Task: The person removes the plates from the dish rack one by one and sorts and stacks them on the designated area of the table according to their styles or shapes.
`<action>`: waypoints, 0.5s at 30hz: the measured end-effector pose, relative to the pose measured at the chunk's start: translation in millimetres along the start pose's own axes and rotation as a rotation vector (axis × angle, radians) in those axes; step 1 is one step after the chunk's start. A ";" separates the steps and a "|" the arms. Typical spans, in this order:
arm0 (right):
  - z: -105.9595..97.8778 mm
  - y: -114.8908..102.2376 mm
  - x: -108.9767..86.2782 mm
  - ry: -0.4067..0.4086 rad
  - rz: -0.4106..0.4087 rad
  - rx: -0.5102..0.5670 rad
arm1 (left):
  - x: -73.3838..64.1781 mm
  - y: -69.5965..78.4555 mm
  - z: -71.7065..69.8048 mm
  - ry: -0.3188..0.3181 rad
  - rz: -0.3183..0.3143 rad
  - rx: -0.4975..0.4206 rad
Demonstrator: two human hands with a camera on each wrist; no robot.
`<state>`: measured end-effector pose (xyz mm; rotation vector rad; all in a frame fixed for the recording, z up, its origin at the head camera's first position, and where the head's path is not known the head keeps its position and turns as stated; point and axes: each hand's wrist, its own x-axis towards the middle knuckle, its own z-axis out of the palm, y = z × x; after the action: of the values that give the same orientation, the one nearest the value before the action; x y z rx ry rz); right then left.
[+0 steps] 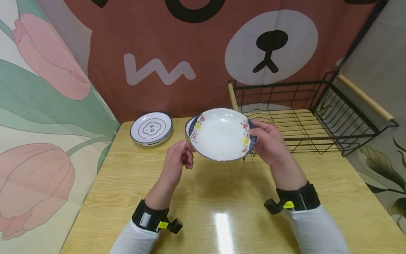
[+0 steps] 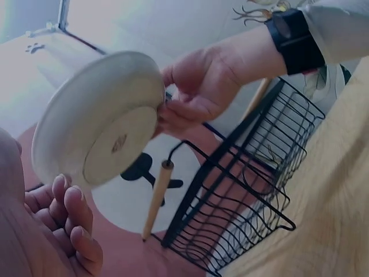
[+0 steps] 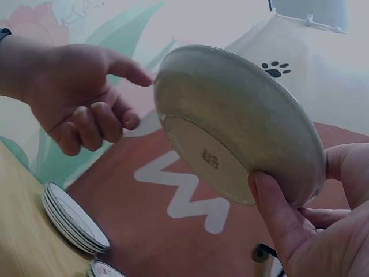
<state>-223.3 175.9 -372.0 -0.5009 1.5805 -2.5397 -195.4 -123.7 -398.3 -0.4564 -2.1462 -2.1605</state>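
Observation:
A deep white plate (image 1: 222, 135) with a dark blue rim and red and yellow flowers is held up above the table, tilted toward the head camera. My right hand (image 1: 269, 143) grips its right edge, thumb on one face and fingers on the other. At the left edge is my left hand (image 1: 180, 155), one finger stretched out to the rim and the rest loosely bent. The pale underside (image 3: 236, 127) carries a small printed mark, seen in the right wrist view. Behind the plate, a second dish (image 1: 188, 127) is mostly hidden.
Several white plates with blue rims form a stack (image 1: 151, 128) at the back left of the wooden table (image 1: 203, 218). A black wire rack (image 1: 304, 120) with wooden handles stands at the back right. A brown printed cloth (image 1: 206, 63) hangs behind the table.

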 end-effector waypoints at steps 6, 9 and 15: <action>8.2 7.8 -1.5 0.001 0.013 -0.022 | -3.3 9.7 2.4 0.019 -0.008 -0.002; 11.7 11.7 -1.7 0.025 0.027 -0.036 | -3.2 11.2 2.4 0.037 -0.043 -0.015; 16.9 17.9 0.4 0.046 0.073 -0.046 | -1.1 10.0 -0.1 0.101 -0.127 -0.025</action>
<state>-219.5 153.2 -381.0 -0.3842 1.6440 -2.4841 -191.8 -124.3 -388.9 -0.2126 -2.1511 -2.2249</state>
